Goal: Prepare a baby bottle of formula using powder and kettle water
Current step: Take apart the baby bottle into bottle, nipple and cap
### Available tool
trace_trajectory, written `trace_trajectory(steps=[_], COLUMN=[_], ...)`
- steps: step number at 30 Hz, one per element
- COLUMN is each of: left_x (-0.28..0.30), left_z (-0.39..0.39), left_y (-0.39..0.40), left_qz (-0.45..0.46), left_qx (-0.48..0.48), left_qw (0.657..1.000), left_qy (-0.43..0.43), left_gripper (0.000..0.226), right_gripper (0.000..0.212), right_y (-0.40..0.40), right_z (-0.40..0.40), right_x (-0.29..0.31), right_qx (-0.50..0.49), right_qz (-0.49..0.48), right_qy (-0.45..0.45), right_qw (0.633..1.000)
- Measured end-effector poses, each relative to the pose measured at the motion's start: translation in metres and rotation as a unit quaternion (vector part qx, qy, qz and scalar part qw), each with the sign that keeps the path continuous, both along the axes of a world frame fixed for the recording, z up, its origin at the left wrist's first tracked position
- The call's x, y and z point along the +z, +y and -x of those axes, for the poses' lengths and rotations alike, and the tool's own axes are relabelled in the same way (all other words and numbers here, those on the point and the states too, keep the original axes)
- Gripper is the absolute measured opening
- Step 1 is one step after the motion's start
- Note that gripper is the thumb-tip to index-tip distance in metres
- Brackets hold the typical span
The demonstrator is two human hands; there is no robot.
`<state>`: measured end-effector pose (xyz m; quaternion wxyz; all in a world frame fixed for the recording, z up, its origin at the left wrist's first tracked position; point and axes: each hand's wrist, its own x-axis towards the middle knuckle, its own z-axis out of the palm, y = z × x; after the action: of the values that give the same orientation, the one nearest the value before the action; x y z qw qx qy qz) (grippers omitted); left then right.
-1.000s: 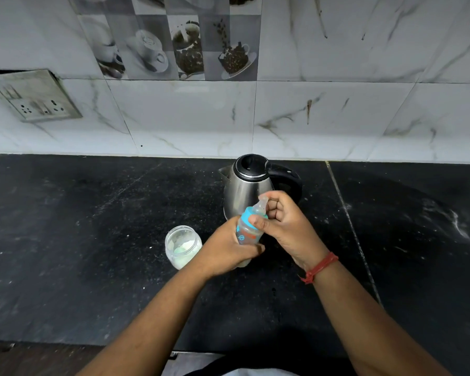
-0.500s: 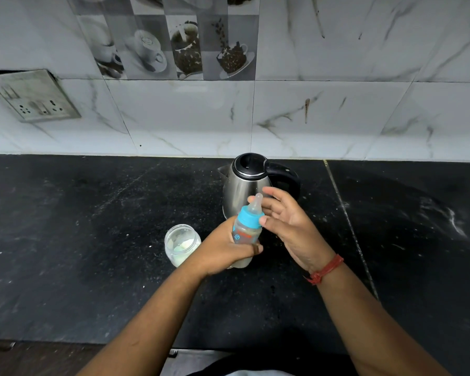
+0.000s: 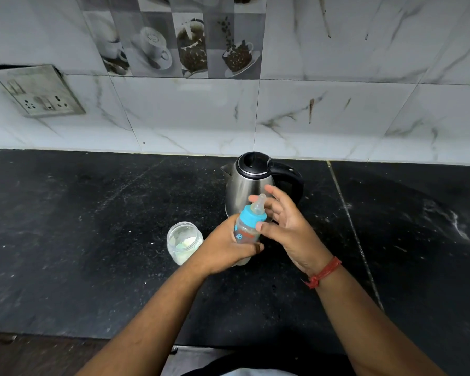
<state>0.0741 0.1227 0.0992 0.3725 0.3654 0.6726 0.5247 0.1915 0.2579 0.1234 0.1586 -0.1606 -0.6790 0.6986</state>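
My left hand (image 3: 225, 246) grips the lower body of a small baby bottle (image 3: 246, 230) with a blue collar and a clear teat, held above the black counter (image 3: 92, 240). My right hand (image 3: 285, 229) is beside the collar with fingers spread; its thumb tip touches the bottle just under the collar. A steel kettle (image 3: 244, 191) with a black lid and handle stands just behind the bottle. A clear open jar (image 3: 184, 241) with pale powder sits left of my left hand.
A marble-tiled wall (image 3: 337, 118) rises behind the counter, with a switch and socket plate (image 3: 38, 90) at the left. A seam (image 3: 353, 232) runs through the counter right of the kettle. The counter's front edge lies near my body.
My right hand has let go of the blue collar and opened its fingers, drawing slightly to the right. The bottle stays in my left hand, a little higher.
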Motion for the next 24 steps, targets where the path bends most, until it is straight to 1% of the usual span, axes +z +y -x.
trace_trajectory(steps=[4, 6, 8, 10, 11, 13, 17, 20, 22, 24], left_x=[-0.0015, -0.0017, -0.0027, -0.0042, -0.0049, -0.0060, -0.0038, -0.0021, -0.0029, -0.0050], left_z=[0.0016, 0.0018, 0.0019, 0.0028, 0.0034, 0.0045, 0.0024, 0.0010, 0.0009, 0.0019], left_y=[0.0007, 0.0012, 0.0015, 0.0014, 0.0012, 0.0009, 0.0021, 0.0029, 0.0032, 0.0034], left_qz=[0.003, 0.010, 0.016, 0.024, 0.028, 0.032, 0.016, 0.014, 0.013, 0.013], left_qx=[-0.008, -0.008, -0.003, 0.004, 0.004, 0.002, -0.018, -0.018, -0.015, -0.012], left_qw=[1.000, 1.000, 1.000, 1.000, 0.999, 0.999, 0.999, 1.000, 1.000, 1.000], left_qy=[0.008, 0.012, 0.013, 0.019, 0.022, 0.027, 0.026, 0.020, 0.014, 0.014], left_gripper=[0.053, 0.054, 0.057, 0.059, 0.060, 0.059, 0.050, 0.048, 0.050, 0.052], right_gripper=[0.078, 0.074, 0.070, 0.069, 0.071, 0.079, 0.083, 0.079, 0.073, 0.071], right_y=[0.0004, 0.0020, 0.0022, 0.0017, 0.0015, 0.0022, 0.0012, 0.0011, 0.0018, 0.0021], right_z=[0.0038, 0.0048, 0.0052, 0.0044, 0.0036, 0.0019, 0.0036, 0.0051, 0.0054, 0.0050], right_x=[-0.0037, -0.0054, -0.0064, -0.0047, -0.0041, -0.0033, -0.0043, -0.0072, -0.0098, -0.0100], right_qx=[-0.028, -0.038, -0.040, -0.030, -0.025, -0.020, -0.012, -0.041, -0.058, -0.055], right_qz=[-0.089, -0.110, -0.098, -0.046, -0.018, 0.001, -0.061, -0.108, -0.102, -0.067], right_qy=[-0.046, -0.054, -0.044, -0.031, -0.022, -0.019, -0.052, -0.071, -0.063, -0.049], right_qw=[0.995, 0.992, 0.993, 0.998, 0.999, 1.000, 0.997, 0.991, 0.991, 0.995])
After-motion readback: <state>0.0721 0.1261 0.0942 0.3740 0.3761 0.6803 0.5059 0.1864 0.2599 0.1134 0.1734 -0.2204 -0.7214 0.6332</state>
